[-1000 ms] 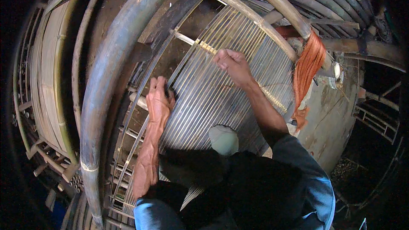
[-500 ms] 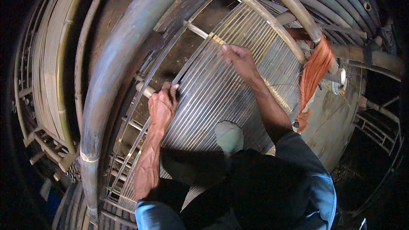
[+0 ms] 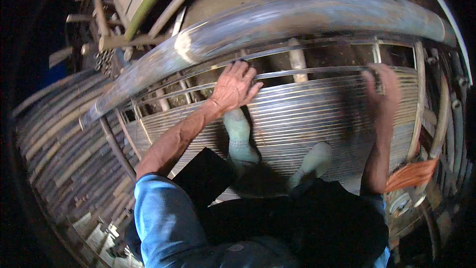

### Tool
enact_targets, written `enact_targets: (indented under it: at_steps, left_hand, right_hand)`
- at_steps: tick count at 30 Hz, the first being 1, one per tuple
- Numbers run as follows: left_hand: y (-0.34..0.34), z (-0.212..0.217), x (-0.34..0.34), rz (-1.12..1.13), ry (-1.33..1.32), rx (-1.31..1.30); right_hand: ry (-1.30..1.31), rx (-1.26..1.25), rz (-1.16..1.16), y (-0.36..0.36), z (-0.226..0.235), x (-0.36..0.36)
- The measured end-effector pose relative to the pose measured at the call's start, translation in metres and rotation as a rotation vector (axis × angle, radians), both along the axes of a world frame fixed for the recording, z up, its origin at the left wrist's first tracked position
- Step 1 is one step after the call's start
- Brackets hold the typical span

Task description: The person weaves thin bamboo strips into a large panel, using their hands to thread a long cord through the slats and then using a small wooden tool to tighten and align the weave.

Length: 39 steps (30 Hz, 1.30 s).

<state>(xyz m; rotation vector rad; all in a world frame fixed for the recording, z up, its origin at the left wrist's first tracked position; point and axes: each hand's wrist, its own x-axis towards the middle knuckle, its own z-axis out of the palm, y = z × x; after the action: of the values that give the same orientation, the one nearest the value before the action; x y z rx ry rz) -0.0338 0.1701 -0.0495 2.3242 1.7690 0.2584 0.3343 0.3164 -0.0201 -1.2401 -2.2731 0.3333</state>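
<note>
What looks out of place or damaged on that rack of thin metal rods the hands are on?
Nothing stands out. The thin metal rods lie parallel and even under the left hand and right hand. The orange cloth hangs at the right edge; motion blur hides finer damage.

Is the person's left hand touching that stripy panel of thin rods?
Touching. The head view shows the left hand pressed flat on the upper edge of the rod panel, fingers spread over it.
</note>
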Motion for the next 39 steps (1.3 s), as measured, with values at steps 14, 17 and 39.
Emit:
enact_targets:
  at_steps: [14,17,39]
  left_hand:
    - [-0.062,0.005,-0.069,0.284,0.023,-0.452]
    - [-0.069,0.011,-0.055,0.279,0.053,-0.644]
    - [-0.156,-0.045,-0.173,0.432,0.21,-0.811]
  right_hand:
    - [-0.16,-0.349,0.468,0.001,-0.067,-0.101]
    - [-0.261,-0.448,0.457,0.011,-0.067,-0.085]
    - [-0.321,-0.234,-0.336,0.107,-0.089,0.118]
